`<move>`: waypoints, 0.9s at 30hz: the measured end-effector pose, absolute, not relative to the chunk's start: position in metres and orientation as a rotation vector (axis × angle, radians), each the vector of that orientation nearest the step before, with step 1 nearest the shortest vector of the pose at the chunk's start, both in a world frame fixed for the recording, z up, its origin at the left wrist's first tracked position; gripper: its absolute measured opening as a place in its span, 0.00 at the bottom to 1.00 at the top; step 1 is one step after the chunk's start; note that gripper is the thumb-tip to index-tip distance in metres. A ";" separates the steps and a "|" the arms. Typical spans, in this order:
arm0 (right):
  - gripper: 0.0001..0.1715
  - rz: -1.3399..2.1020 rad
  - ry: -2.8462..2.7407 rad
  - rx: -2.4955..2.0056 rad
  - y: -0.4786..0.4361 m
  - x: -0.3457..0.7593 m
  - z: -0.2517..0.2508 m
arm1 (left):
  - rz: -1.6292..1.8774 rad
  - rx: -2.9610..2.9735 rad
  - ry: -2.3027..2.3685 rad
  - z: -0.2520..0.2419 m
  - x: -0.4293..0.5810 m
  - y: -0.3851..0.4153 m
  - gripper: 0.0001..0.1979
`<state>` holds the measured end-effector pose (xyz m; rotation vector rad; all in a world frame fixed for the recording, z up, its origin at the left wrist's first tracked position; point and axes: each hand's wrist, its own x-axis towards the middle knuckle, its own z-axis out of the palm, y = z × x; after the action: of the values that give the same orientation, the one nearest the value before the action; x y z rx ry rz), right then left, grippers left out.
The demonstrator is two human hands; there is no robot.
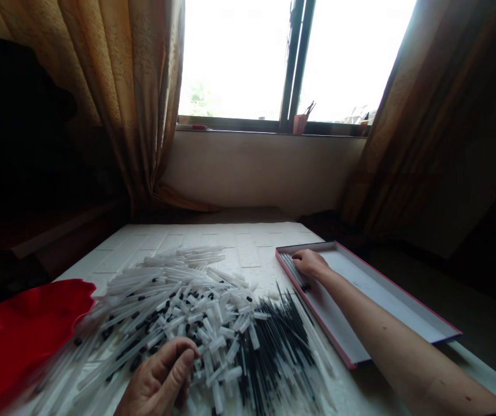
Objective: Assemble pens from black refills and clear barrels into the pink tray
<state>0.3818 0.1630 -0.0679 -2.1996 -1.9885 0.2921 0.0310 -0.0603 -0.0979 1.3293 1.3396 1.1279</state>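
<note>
My right hand (309,263) reaches into the far left corner of a shallow grey tray with a pink rim (404,300). Its fingers are curled over a few thin dark refills (295,270) lying along the tray's left wall. My left hand (161,378) rests at the near edge of a big heap of clear pen barrels and caps (174,300), fingers bent over the pieces; what it holds, if anything, is hidden. A bunch of black ink refills (278,335) lies on the right side of the heap.
A red plastic bowl (18,335) stands at the left edge of the white table (252,242). Behind are a wall, brown curtains (130,98) and a bright window with a pink cup (300,123) on the sill.
</note>
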 end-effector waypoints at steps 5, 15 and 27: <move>0.16 0.217 -2.018 -2.118 0.149 0.377 -0.064 | 1.335 1.577 1.368 -0.117 0.019 -0.047 0.11; 0.08 0.077 -2.068 -1.585 0.068 0.332 -0.038 | 1.540 1.993 1.468 -0.096 0.017 -0.043 0.13; 0.13 0.062 -1.866 -1.180 0.004 0.273 -0.083 | 1.553 2.214 1.522 -0.095 0.005 -0.032 0.14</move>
<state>0.2734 0.0042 -0.0831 -1.1797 -1.8660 0.0617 0.0055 -0.0324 -0.0953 2.2135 1.5222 1.5530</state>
